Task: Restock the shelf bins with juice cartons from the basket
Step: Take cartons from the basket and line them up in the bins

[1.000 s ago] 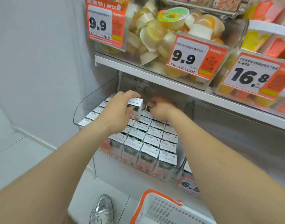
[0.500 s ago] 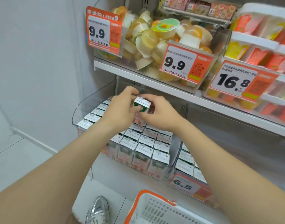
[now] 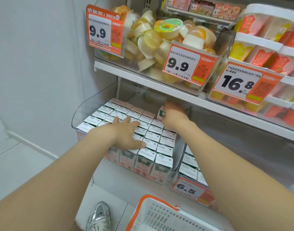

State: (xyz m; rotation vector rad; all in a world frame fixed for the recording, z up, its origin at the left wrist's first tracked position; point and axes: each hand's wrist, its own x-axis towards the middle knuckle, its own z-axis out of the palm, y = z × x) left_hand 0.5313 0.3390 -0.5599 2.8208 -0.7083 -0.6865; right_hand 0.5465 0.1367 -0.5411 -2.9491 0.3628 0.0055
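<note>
head cam | faces forward-down | close above shelf bin (image 3: 93, 104) | single view

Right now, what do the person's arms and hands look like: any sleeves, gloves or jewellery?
Both arms are bare to the frame edge; no sleeve shows. The left hand and right hand wear no gloves, and neither wrist carries a watch or band. No ring shows on the left fingers; the right fingers are mostly hidden.

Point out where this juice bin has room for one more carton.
Only the back right corner, between the rear row and the bin's right wall, where the right hand holds a carton. Elsewhere cartons sit packed under the left hand.
</note>
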